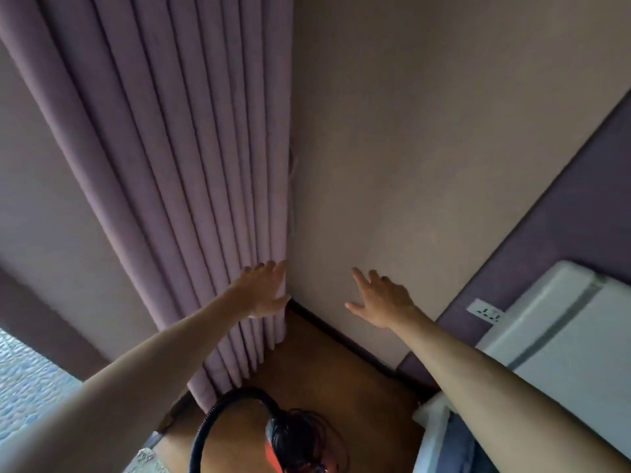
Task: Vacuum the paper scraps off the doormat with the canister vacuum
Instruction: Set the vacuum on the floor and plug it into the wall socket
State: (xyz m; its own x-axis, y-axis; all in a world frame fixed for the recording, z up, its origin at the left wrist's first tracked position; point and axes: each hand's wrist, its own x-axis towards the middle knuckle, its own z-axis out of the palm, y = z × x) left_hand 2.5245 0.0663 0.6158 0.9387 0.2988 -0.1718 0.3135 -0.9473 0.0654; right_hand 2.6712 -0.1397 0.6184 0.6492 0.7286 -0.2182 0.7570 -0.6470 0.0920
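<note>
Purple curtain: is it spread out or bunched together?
Bunched together. The curtain hangs in tight vertical pleats packed into the corner by the wall, with the open left hand at its edge.

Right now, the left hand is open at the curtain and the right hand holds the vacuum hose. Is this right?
Not quite: in the head view the right hand is open before the wall and holds nothing; the hose curves below, untouched. The rest is right.

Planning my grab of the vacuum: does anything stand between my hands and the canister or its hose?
Nothing visible does. The left hand by the curtain and the right hand before the wall are open, holding nothing; the canister vacuum and its hose sit on the floor below them.
</note>
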